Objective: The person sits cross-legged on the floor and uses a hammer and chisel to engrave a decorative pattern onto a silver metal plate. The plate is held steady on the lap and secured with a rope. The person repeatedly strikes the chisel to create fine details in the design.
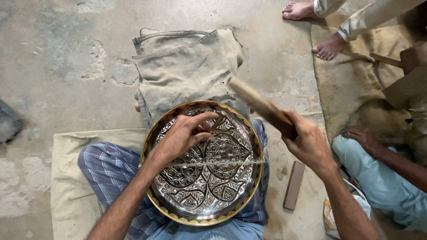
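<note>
glossy embossed metal tray (pixel 202 186), wood mallet (pixel 258 104), rough concrete floor (pixel 66 53)

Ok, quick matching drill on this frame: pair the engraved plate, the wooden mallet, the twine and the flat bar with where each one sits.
Things:
1. engraved plate
2. wooden mallet
3. twine
4. flat bar

Places:
A. raised in the right hand
B. lying on the mat beside the right forearm
C. resting on the lap, under the left hand
D. stretched across the plate's middle

Pairs: 1-C, 2-A, 3-D, 4-B
</note>
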